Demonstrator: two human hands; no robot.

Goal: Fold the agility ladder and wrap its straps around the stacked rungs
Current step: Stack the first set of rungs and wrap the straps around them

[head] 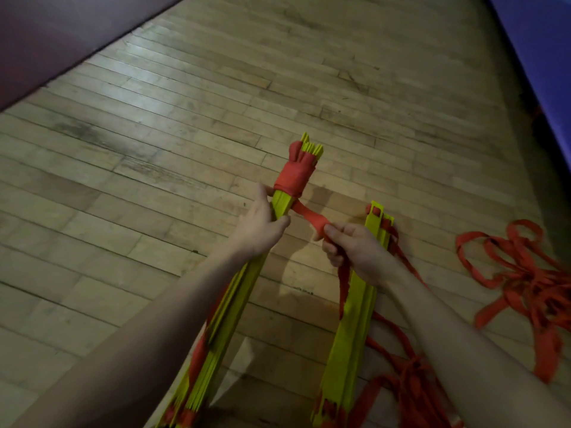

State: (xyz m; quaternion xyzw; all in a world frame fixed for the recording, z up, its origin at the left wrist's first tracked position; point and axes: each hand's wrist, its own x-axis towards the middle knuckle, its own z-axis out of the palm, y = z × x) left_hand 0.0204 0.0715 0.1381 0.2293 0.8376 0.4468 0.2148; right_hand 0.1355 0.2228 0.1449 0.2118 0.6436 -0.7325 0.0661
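Item: stacked rungs, yellow-green, bundled lengthwise, running from the bottom edge of the head view up to the middle of the wooden floor. The far end is bound with several turns of red-orange strap; the rung tips poke out above the wrap.

Your left hand grips the bundle just below the wrap, fingers curled round its left side and thumb across the front. Your left forearm lies along the bundle and hides part of its middle.

Your right hand sits just right of the bundle, apart from it. It pinches the free run of the strap between thumb and curled fingers. The strap stretches taut from the wrap down to this hand, then trails below your palm.

Item: second rung stack, same colour, lying on the floor beside the first. Your right hand and wrist are in front of its upper part. Its far end shows a red strap loop through the slot.

Item: loose straps, red-orange, a tangled heap on the floor right of the second stack; more loops lie beside that stack's lower end, partly behind your right forearm.

Surroundings: a dark red mat at upper left, a blue mat at upper right, both bordering the floor.
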